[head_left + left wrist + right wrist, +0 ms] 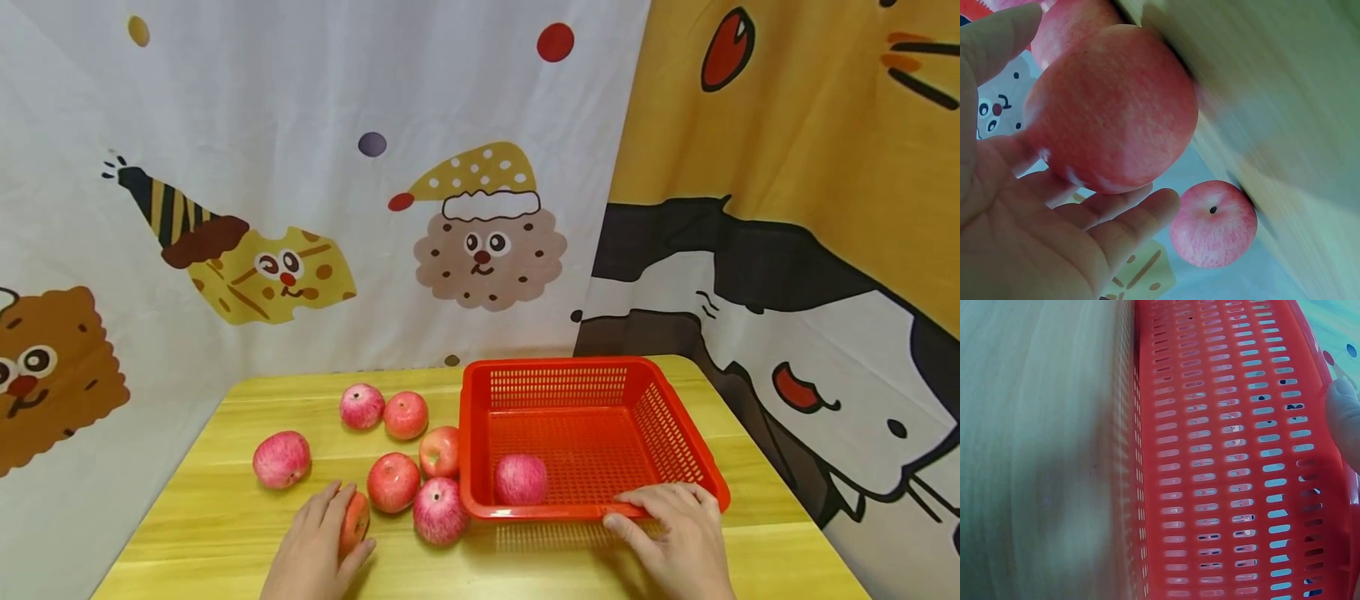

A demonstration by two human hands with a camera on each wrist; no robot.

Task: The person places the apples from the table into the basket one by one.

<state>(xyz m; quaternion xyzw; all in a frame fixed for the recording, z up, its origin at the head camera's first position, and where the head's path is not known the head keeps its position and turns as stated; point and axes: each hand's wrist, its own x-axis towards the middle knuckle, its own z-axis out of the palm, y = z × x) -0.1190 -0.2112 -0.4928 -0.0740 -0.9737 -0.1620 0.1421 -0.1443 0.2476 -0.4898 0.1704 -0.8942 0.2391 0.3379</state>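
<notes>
My left hand [318, 537] is cupped loosely beside a red apple [355, 523] on the table. In the left wrist view its fingers [1129, 228] lie fairly straight behind that apple [1113, 109], with the thumb held apart. At the near right, my right hand [675, 533] grips the front rim of a red plastic basket [592, 510], thumb outside and fingers over the edge. A pink streaked apple [521, 479] sits inside, at the front left. The right wrist view shows the slotted basket wall [1222, 456] and the thumb [1343, 415] at its rim.
Left of the basket, several apples stand on the wooden table [202, 508]: a close cluster [393, 482], a pair [362, 407] farther back, and a lone pink apple [282, 459] at the left. A printed curtain [300, 167] hangs behind the table and along its right side.
</notes>
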